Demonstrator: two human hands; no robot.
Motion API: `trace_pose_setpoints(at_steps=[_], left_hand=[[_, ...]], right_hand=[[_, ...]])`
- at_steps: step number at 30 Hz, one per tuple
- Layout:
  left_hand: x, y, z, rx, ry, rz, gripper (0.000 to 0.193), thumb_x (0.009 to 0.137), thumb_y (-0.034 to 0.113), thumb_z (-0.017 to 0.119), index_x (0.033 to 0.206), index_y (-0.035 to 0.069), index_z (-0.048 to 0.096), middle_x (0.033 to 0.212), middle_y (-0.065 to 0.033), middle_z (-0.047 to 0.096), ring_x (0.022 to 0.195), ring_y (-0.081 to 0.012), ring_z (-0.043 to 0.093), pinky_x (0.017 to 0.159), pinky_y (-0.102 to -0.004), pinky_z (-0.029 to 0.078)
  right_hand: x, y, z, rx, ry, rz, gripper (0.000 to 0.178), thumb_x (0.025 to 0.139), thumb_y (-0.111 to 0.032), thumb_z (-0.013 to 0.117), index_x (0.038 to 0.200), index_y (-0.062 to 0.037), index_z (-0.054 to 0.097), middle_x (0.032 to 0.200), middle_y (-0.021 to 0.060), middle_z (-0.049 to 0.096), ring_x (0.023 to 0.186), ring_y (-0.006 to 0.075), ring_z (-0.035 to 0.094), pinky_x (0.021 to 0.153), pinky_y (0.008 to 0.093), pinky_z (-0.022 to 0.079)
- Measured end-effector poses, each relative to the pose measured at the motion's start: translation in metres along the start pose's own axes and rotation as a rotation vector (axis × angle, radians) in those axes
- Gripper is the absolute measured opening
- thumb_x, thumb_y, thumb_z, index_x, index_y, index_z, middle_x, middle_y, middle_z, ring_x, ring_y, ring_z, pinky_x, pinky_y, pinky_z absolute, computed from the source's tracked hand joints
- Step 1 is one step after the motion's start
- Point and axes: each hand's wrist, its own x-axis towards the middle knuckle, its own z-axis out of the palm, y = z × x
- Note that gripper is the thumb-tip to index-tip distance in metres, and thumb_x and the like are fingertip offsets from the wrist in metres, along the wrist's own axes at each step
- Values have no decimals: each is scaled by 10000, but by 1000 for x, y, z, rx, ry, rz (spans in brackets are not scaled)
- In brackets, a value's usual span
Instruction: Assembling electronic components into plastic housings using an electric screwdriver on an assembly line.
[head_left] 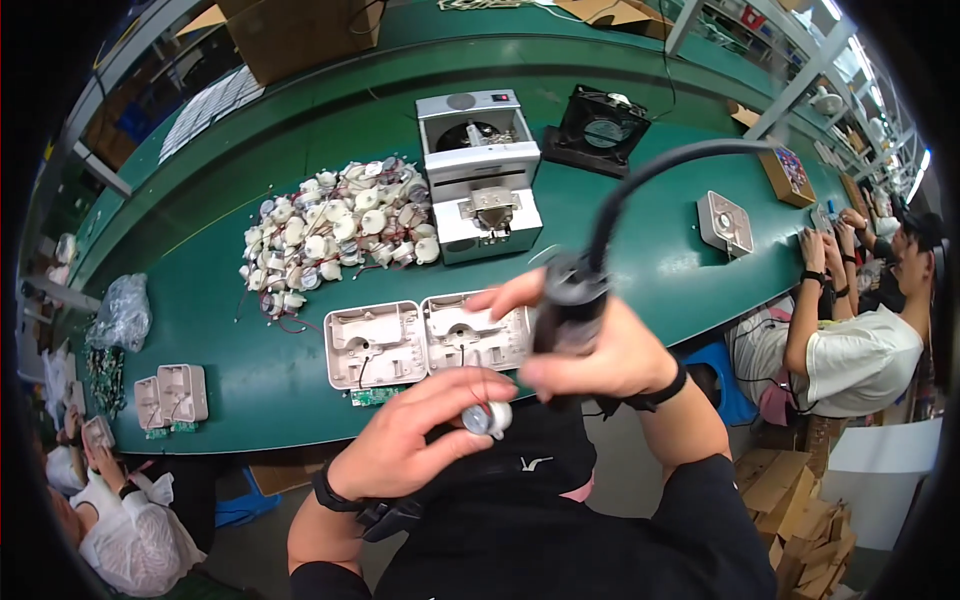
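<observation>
My left hand (395, 445) pinches a small motor (478, 420) with a silver face, a white cap and thin red wires, just in front of the bench edge. My right hand (630, 350) is wrapped round a black electric screwdriver (570, 305), slightly blurred, whose thick cable arcs up to the right. Below and behind it lie two white plastic housings, a left one (345, 375) and a right one (480, 352), open side up; the screwdriver and fingers hide part of the right one. A green circuit board (374, 397) hangs by the left housing's front edge.
A heap of white-capped motors (340, 225) lies behind the housings, beside a grey screw feeder (490, 225). Behind stands a black fan (600, 130). Another housing (725, 225) and a parts box (788, 178) are at right, two housings (183, 390) at left. Co-workers sit on both sides.
</observation>
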Motion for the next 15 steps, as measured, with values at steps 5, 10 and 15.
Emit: trace_pose_setpoints(at_steps=[5,10,15], left_hand=[[3,3,6,0,-148,87,374,869,135,699,1214,24,608,1149,-131,622,1013,-290,636,853,-371,524],[-2,10,8,244,-45,-161,344,819,119,735,1133,19,637,988,-120,655,899,-252,659,801,-330,526],[5,-15,18,483,319,-154,309,812,134,739,1089,34,645,963,-129,654,828,-261,658,742,-339,529]], right_hand=[[-6,12,-7,-232,-292,-127,394,733,-28,755,1079,2,570,938,88,660,691,97,600,648,259,490],[-28,1,-12,-216,-172,141,383,747,-22,759,1077,-8,565,847,36,648,714,79,584,657,247,469],[-47,19,6,-128,-224,232,404,756,-12,754,1106,-14,553,873,43,670,704,65,584,654,228,469]])
